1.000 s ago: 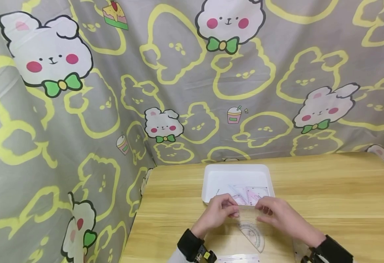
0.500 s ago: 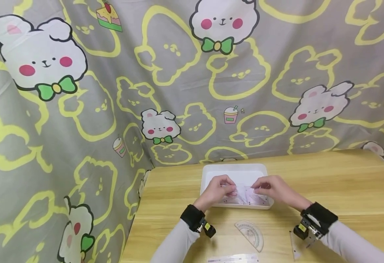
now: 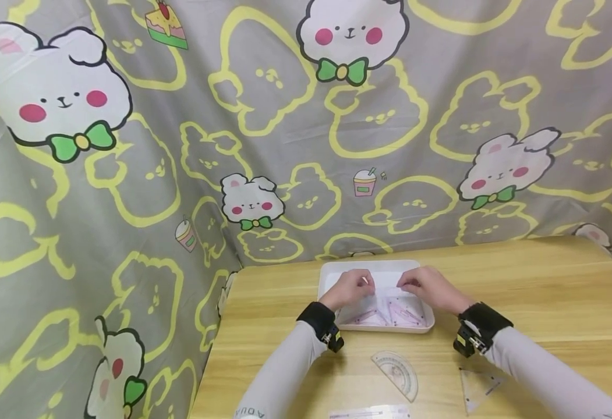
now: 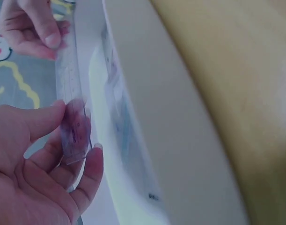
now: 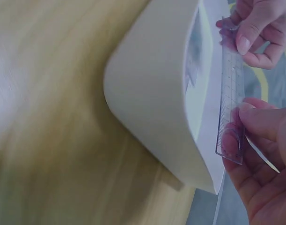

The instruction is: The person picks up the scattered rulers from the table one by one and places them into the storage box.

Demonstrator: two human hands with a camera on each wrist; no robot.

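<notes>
- The left hand (image 3: 352, 288) and the right hand (image 3: 434, 289) each pinched one end of a clear ruler (image 5: 230, 89), thumb on one face and fingers behind it.
- The ruler spanned the gap between the hands above the white tray (image 3: 371, 267); whether it touched the tray was impossible to tell.
- It looked like thin, clear plastic: probably light, fairly stiff along its length, smooth enough to slip, and likely to crack if bent hard.
- The ends seemed the sound places to hold it, with light pressure across the flat faces and both ends kept level.
- Graduations ran along its edge, but the numbers were too small to read.
- Pink-edged set squares (image 3: 406, 313) lay in the tray; their markings could not be made out.
- On the worktop (image 3: 547, 291), a protractor (image 3: 403, 372) lay on the near side of the tray, a clear set square (image 3: 471, 402) to its right, and a flat transparent strip (image 3: 371, 412) nearest.
- Upside-down letters on the left sleeve (image 3: 279, 372) seemed to read "AQUA"; no brand was legible on the tools.
</notes>
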